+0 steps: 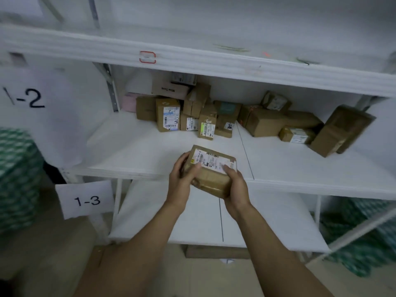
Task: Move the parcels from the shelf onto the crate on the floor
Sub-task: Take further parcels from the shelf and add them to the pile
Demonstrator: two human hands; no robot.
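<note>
A parcel [211, 168] sits between the left hand [180, 179] and the right hand [236, 189], over the front edge of the shelf [128, 151]; more parcels [205, 118] crowd the shelf's back, a lower shelf [171, 221] lies beneath

The small parcel [211, 172], brown cardboard with a white label on top, is tilted, gripped by the left hand [182, 174] and right hand [235, 185] over the front edge of the shelf [132, 151]. Other parcels [192, 116] crowd its back.

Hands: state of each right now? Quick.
Left hand: holding the left end of the parcel, fingers curled round it.
Right hand: holding the same parcel's right end, thumb on its label.
</note>
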